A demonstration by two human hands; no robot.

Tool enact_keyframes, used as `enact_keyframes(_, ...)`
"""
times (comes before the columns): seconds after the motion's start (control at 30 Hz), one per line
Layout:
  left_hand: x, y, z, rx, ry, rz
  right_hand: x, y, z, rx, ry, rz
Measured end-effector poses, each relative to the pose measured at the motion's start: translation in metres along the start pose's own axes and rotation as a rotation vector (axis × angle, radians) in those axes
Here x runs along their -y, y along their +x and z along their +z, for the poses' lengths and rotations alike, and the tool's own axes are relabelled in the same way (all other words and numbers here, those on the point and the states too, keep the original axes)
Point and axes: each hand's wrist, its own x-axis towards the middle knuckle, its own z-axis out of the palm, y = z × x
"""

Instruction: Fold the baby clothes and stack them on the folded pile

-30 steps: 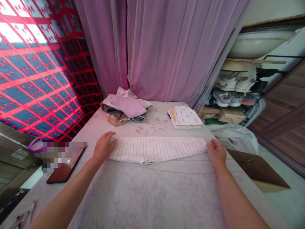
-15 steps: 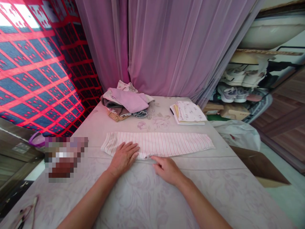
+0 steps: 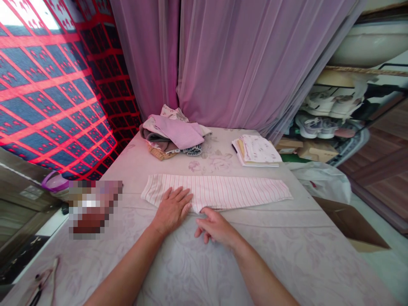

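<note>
striped cloth (image 3: 229,191) lies flat across the bed (image 3: 287,246). left hand (image 3: 172,208) open, palm down on its left part. right hand (image 3: 215,225) curled at the near edge, grip unclear. likely best: firm palm pressure, edges aligned, no wrinkles trapped.

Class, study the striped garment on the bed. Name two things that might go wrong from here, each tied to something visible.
1. The left hand presses only the left part of the striped garment. The long right part lies free and may skew if the right hand pulls the near edge.
2. Its right end lies near the edge of the bed and might slip toward the cardboard box.
</note>
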Motion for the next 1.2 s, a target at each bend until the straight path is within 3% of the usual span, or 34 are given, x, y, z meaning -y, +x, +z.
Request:
enact_keyframes(0.33, -0.005, 0.002, -0.001, -0.037, 0.014, -0.026, -0.018, -0.01, 0.001, 0.041, 0.011, -0.014)
enact_keyframes(0.47, -0.01, 0.001, -0.003, -0.105, -0.147, 0.111, -0.024, -0.009, -0.001, 0.057, 0.021, -0.062)
enact_keyframes(0.6, -0.019, -0.001, 0.0, -0.056, -0.386, 0.21, -0.026, -0.009, -0.001, 0.074, 0.008, -0.108)
enact_keyframes(0.8, -0.029, -0.001, -0.009, -0.002, -0.423, 0.19, -0.026, -0.015, -0.014, 0.11, 0.005, -0.049)
enact_keyframes(0.93, -0.029, 0.0, -0.013, 0.044, -0.389, 0.213, -0.03, -0.021, -0.036, 0.026, 0.011, 0.015)
enact_keyframes(1.2, -0.027, 0.002, -0.006, 0.015, -0.383, 0.228, -0.037, -0.029, -0.071, -0.214, 0.059, 0.076)
